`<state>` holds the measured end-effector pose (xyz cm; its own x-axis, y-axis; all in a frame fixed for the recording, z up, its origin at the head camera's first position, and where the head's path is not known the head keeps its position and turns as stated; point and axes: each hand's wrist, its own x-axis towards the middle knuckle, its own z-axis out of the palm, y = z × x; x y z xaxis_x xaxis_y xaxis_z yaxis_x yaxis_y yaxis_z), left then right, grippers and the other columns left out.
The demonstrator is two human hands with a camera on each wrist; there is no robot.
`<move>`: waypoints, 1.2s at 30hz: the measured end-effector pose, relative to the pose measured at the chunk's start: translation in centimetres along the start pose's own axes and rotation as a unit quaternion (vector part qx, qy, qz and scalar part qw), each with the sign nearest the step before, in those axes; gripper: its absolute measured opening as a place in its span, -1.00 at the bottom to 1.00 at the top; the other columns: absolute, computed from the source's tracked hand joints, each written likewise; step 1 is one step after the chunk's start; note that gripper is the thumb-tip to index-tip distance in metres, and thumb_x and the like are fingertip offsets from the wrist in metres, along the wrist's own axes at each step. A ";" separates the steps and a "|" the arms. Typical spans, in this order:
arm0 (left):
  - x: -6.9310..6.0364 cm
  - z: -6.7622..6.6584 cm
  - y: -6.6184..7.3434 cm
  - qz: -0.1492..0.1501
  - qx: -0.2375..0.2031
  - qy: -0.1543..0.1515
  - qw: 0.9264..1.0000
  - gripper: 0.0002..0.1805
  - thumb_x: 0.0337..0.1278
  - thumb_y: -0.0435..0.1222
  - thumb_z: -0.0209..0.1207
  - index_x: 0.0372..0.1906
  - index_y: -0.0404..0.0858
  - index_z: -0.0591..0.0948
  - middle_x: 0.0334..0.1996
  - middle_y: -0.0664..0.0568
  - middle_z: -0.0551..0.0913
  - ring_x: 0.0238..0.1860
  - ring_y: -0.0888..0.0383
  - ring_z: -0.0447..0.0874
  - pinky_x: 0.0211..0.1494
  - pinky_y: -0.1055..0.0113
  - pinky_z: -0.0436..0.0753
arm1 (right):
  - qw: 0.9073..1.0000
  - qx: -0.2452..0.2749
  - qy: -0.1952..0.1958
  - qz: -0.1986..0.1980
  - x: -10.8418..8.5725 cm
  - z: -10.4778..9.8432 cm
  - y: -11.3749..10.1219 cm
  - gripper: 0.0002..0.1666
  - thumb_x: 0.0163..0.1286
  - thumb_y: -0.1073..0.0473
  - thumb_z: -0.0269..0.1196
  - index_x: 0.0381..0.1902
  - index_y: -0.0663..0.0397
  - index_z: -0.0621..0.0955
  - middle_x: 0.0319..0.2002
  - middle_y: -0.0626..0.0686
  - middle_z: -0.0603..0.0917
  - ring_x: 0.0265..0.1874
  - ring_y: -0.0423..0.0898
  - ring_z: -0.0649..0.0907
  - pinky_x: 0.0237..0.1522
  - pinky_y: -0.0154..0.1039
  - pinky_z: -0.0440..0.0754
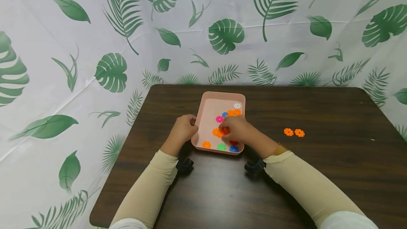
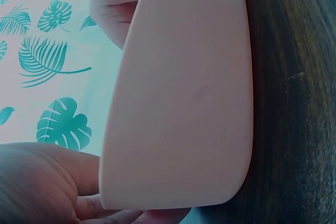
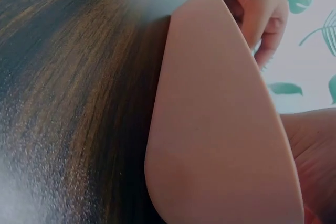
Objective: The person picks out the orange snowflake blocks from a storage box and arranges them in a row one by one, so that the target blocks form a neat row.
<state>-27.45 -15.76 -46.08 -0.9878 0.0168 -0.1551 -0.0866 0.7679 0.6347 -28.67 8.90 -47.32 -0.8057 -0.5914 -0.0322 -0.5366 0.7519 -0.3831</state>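
Note:
A pink tray (image 1: 208,100) lies on the dark table, with flower-shaped plastic discs in it. My left hand (image 1: 182,131) grips the tray's left rim, and the left wrist view shows its fingers against the tray wall. Over the tray's right side reaches my right hand (image 1: 236,129), its thumb and fingers around an orange disc (image 1: 219,133) in a small orange cluster. Nearby inside the tray are a pink disc (image 1: 219,119), a green disc (image 1: 221,147), a blue disc (image 1: 234,149) and a white disc (image 1: 237,105). The right hand partly hides a red disc (image 1: 233,143).
Two orange discs (image 1: 294,132) lie side by side on the table (image 1: 334,172), to the right of the tray. Behind the table hangs a white cloth (image 1: 197,63) printed with green leaves. Dark wrist straps (image 1: 185,165) sit below both hands.

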 end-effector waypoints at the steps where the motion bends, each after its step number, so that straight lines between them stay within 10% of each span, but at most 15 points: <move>1: 0.0 0.0 0.0 0.000 0.001 0.001 1.000 -0.57 0.12 -0.35 0.21 0.15 -0.26 0.68 -0.25 -0.07 0.67 -0.35 0.00 0.62 -0.36 0.25 0.64 | 1.000 -0.005 -0.005 0.006 0.0 0.0 -0.1 -0.53 0.18 -0.03 0.56 0.03 -0.02 0.79 -0.09 -0.05 0.71 -0.12 -0.09 0.61 -0.01 -0.01 0.42; 36: -0.1 -0.2 0.0 0.003 0.007 -0.001 1.000 -0.59 0.18 -0.32 0.24 0.16 -0.26 0.67 -0.23 -0.09 0.67 -0.32 0.00 0.62 -0.31 0.23 0.67 | 0.999 -0.032 0.003 0.032 0.0 -1.1 -0.3 -0.55 0.08 -0.10 0.58 -0.14 -0.07 0.71 -0.26 -0.15 0.65 -0.21 -0.14 0.61 -0.04 0.07 0.35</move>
<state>-27.33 -15.82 -45.91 -0.9881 0.0232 -0.1520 -0.0780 0.7763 0.6255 -28.77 8.96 -46.21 -0.8400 -0.5405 -0.0486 -0.4993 0.8048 -0.3209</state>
